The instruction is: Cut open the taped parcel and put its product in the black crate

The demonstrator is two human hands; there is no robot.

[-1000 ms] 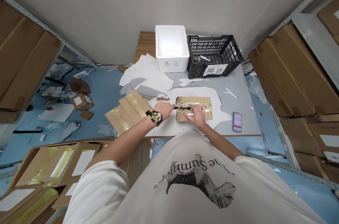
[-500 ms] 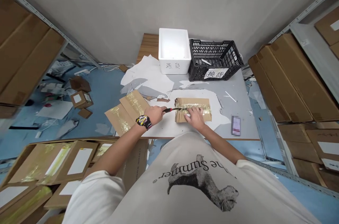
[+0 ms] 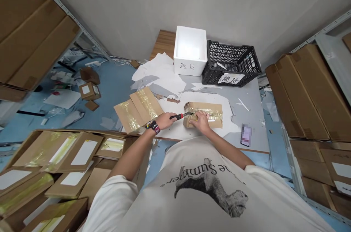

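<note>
My left hand (image 3: pixel 165 120), with a patterned watch (image 3: pixel 153 126) on its wrist, grips a red and black knife (image 3: pixel 178 116). The blade reaches over the left end of a taped cardboard box (image 3: pixel 215 108) near the table's front edge. My right hand (image 3: pixel 202 121) rests on this box with its fingers bent over the middle seam. A dark gap and a bit of white show along the seam to the right of the fingers. Left of the box lie two taped cardboard pieces (image 3: pixel 146 104), partly overlapping.
Behind stand a white foam box (image 3: pixel 189 65) and a black crate (image 3: pixel 231 78). A phone (image 3: pixel 246 135) lies at the table's right. Torn white sheeting (image 3: pixel 157 69) covers part of the table. Cartons (image 3: pixel 85 151) are piled at the lower left; shelves with cartons (image 3: pixel 309 89) flank the right.
The camera view has shifted, moving the table items rightward. The knife has drawn back slightly to the left over the box. My right hand's fingers are more bent, and the seam gap shows more.
</note>
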